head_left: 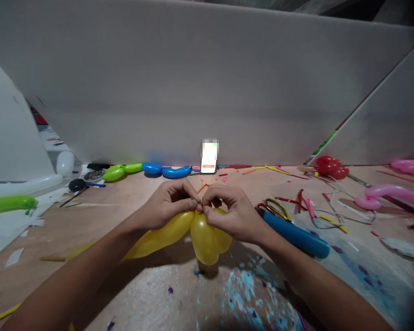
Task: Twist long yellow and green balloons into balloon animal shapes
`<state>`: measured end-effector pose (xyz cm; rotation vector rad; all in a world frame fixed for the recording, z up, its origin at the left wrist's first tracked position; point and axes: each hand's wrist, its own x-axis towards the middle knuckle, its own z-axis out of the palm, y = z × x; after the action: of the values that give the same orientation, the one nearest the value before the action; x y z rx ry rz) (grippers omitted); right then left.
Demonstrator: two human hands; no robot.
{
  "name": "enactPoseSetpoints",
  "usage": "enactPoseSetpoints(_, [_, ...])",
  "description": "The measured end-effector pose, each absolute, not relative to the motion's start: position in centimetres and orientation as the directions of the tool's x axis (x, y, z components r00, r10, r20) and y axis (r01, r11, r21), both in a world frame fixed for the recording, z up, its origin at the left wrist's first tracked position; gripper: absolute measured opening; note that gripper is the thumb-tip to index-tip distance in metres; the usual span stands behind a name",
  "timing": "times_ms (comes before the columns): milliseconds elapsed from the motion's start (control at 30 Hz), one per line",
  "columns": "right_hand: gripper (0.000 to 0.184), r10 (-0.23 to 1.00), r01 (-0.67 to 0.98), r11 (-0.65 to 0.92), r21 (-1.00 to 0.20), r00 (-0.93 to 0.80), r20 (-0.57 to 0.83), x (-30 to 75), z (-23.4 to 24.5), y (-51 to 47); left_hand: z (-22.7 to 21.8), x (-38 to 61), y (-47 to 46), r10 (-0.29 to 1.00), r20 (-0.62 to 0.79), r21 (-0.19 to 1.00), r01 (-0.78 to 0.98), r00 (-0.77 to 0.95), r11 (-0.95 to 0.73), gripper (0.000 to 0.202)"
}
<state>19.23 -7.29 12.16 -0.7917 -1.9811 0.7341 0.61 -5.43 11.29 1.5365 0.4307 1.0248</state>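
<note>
A yellow twisting balloon hangs between my two hands above the table's middle, with a long segment running down to the left and two short bubbles folded below my fingers. My left hand is closed, pinching the balloon at its twist. Pressed close against it, my right hand is closed too, its fingertips pinching the same twist from the right. Both forearms reach in from the lower corners.
A blue hand pump lies just right of my right wrist. Green and blue balloons and a phone line the grey back wall. Red and pink balloons, scraps and ribbons litter the right; a green balloon lies left.
</note>
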Motion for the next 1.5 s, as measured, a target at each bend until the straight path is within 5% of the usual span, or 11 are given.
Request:
enactPoseSetpoints(167, [0.008,0.794,0.232,0.521,-0.821,-0.485,0.367,19.4,11.8,-6.5,11.4,0.5,-5.3,0.810,0.371,0.928,-0.195,0.455,-0.316,0.013])
enactPoseSetpoints(400, [0.023,0.749,0.167,0.397,-0.903,-0.627,0.214,20.2,12.0,-5.8,11.1,0.5,-5.5,0.746,0.521,0.849,-0.165,0.414,-0.502,0.008])
enactPoseSetpoints(600, [0.012,0.743,0.084,0.510,-0.856,-0.543,0.390,19.6,11.5,-5.7,10.6,1.1,-5.6,0.753,0.559,0.827,-0.171,0.348,-0.535,0.010])
enactPoseSetpoints(867, [0.011,0.689,0.149,0.698,-0.701,-0.411,0.598,19.2,11.5,-6.8,11.3,1.0,-5.8,0.838,0.390,0.919,-0.214,0.382,-0.330,0.015])
enactPoseSetpoints(1167, [0.019,0.758,0.150,0.524,-0.839,-0.531,0.379,19.2,12.2,-7.0,11.2,0.3,-5.5,0.749,0.498,0.864,-0.317,0.437,-0.391,0.011])
enactPoseSetpoints(1500, [0.012,0.738,0.073,0.587,-0.806,-0.457,0.496,19.5,11.3,-6.2,10.6,1.6,-6.0,0.753,0.591,0.800,-0.331,0.290,-0.500,0.006])
